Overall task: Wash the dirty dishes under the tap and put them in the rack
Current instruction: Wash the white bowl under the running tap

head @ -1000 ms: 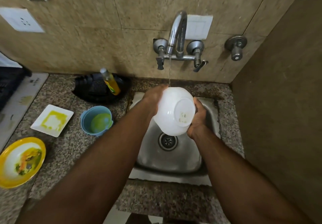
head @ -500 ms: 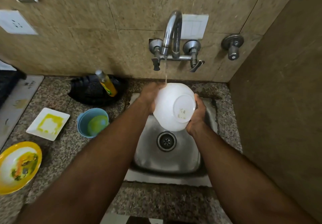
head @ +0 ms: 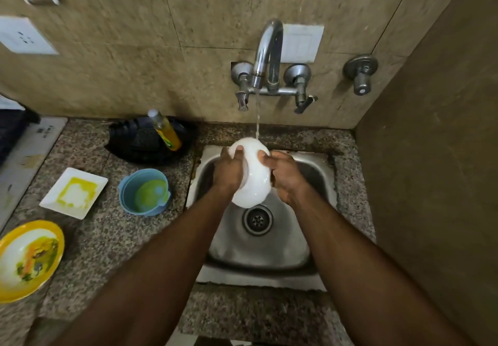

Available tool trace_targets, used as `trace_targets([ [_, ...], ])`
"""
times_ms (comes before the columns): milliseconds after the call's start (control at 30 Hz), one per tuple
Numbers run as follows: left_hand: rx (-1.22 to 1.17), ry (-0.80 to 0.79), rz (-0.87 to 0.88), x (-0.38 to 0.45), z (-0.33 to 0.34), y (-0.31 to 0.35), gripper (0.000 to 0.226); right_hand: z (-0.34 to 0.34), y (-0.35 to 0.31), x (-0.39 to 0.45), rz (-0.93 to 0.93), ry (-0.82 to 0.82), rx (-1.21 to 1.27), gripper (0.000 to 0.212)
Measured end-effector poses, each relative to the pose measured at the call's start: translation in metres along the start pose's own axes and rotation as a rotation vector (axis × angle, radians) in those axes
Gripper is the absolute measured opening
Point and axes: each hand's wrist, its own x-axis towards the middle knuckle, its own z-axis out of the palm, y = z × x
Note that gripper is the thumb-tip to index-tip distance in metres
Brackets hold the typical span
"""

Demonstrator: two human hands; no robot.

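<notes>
Since a moment ago, the bowl has turned, its underside now hidden. The left hand and right hand grip it with curled fingers, over the sink, under tap water. Dirty dishes lie at 9 o'clock.

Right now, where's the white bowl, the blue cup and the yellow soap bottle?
white bowl [head: 253,181], head view, on its wet outer side.
blue cup [head: 129,194], head view, on its left wall.
yellow soap bottle [head: 167,132], head view, on its yellow body.
</notes>
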Motion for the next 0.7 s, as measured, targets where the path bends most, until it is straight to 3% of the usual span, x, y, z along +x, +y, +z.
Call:
trace_targets([
  [100,0.204,0.008,0.159,-0.008,0.007,-0.011,0.073,0.014,0.005,0.003,-0.033,0.023,-0.083,0.028],
  [233,0.277,-0.044,0.640,-0.020,0.013,-0.024,0.059,0.021,0.004,0.007,-0.057,0.129,-0.137,0.020],
  [367,0.242,-0.090,0.730,0.003,0.005,-0.023,0.050,0.021,-0.001,0.003,-0.070,0.158,0.004,0.016],
  [433,0.171,-0.117,0.655,0.011,0.004,-0.013,0.050,0.023,-0.003,0.000,-0.095,0.165,0.033,0.012],
  [567,-0.353,-0.199,0.216,0.014,-0.002,0.030,0.037,0.032,-0.011,-0.007,-0.145,0.156,0.037,0.013],
  [633,-0.411,-0.191,0.059,0.013,-0.006,0.043,0.024,0.031,-0.017,-0.007,-0.166,0.170,0.000,0.019],
  [700,-0.366,-0.226,-0.010,0.013,-0.013,0.044,0.033,0.026,-0.026,-0.007,-0.155,0.176,-0.031,0.022],
])
